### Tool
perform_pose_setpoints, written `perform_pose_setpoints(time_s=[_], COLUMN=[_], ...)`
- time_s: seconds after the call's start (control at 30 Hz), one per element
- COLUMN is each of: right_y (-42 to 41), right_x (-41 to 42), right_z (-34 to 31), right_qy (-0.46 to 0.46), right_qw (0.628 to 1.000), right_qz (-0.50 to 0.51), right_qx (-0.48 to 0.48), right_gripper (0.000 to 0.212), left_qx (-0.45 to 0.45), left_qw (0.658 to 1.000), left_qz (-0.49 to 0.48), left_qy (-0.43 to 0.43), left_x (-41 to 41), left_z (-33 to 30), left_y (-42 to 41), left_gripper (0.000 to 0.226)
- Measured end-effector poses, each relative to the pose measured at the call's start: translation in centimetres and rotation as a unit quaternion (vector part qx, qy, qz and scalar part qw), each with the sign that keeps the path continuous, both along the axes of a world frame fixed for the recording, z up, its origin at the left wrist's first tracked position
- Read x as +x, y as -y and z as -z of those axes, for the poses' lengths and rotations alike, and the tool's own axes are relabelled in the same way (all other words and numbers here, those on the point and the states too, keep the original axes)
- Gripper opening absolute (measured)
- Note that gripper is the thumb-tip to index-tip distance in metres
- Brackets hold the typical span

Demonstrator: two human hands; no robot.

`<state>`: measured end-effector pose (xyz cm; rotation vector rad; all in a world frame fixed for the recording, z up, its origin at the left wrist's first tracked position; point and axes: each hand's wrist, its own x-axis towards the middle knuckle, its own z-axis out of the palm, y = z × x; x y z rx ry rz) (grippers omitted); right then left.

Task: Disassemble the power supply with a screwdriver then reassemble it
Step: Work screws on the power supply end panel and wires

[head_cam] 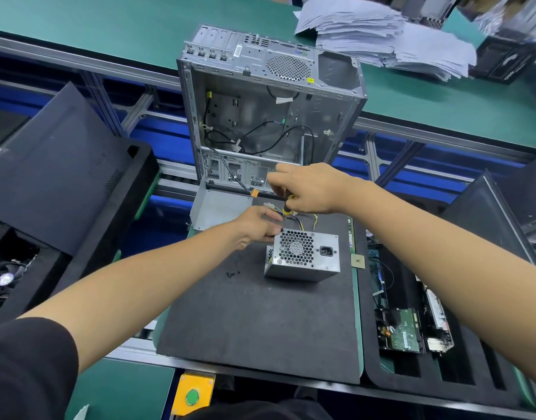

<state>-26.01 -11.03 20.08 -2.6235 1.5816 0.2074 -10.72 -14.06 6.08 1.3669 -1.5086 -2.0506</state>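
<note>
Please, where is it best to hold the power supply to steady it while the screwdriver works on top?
Probably grip the power supply by its flat side walls, from the left, where the left hand already holds its upper corner. The fan grille faces the camera; the wires leave behind.

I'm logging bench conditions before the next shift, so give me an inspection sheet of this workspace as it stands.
Surface: dark mat on a green bench, worn and scuffed.
Job's things: power supply standing on the mat, fan grille toward the camera; screwdriver with a yellow-and-black handle above its far edge.
Clutter: loose black screws on the mat left of the supply; paper stack on the far bench.
Grips: left hand holds the supply's top left corner; right hand grips the screwdriver.
Cables: supply's wire bundle trails behind it; black leads hang inside the open computer case.
Surroundings: foam trays with parts at both sides; green button on a yellow box at the near edge.
</note>
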Motion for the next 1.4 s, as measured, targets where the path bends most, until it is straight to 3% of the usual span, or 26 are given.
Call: perform_pose_setpoints(time_s=[0.2, 0.3, 0.43, 0.77, 0.97, 1.17, 1.27, 1.4], right_y=[-0.1, 0.0, 0.3, 0.4, 0.4, 0.2, 0.2, 0.4], right_x=[0.1, 0.0, 0.0, 0.9, 0.7, 0.4, 0.5, 0.6], right_z=[0.4, 0.2, 0.1, 0.3, 0.4, 0.8, 0.8, 0.4], right_qy=[0.009, 0.011, -0.004, -0.043, 0.02, -0.02, -0.039, -0.046], right_qw=[1.0, 0.999, 0.999, 0.998, 0.999, 0.998, 0.998, 0.999], right_qz=[-0.025, -0.03, -0.044, -0.03, -0.022, -0.031, -0.017, 0.008], right_qx=[0.006, 0.005, -0.007, -0.021, 0.02, -0.048, -0.039, -0.013], right_gripper=[0.022, 0.019, 0.015, 0.012, 0.025, 0.019, 0.012, 0.02], left_qx=[0.049, 0.056, 0.039, -0.021, 0.011, 0.028, 0.026, 0.033], left_qw=[0.995, 0.995, 0.994, 0.992, 0.992, 0.987, 0.986, 0.985], left_qz=[-0.082, -0.07, -0.063, -0.107, -0.124, -0.158, -0.162, -0.165], left_qy=[0.007, 0.054, 0.085, 0.057, 0.029, 0.018, 0.022, 0.021], left_x=[-0.8, -0.9, -1.2, -1.4, -1.7, -1.9, -2.0, -2.0], left_z=[0.5, 0.5, 0.9, 2.3, 2.1, 2.0, 2.1, 2.1], left_y=[-1.0, -1.0, -1.2, -2.0, -2.3, -2.7, -2.7, -2.6], left_gripper=[0.018, 0.005, 0.012, 0.015, 0.014, 0.015, 0.02, 0.017])
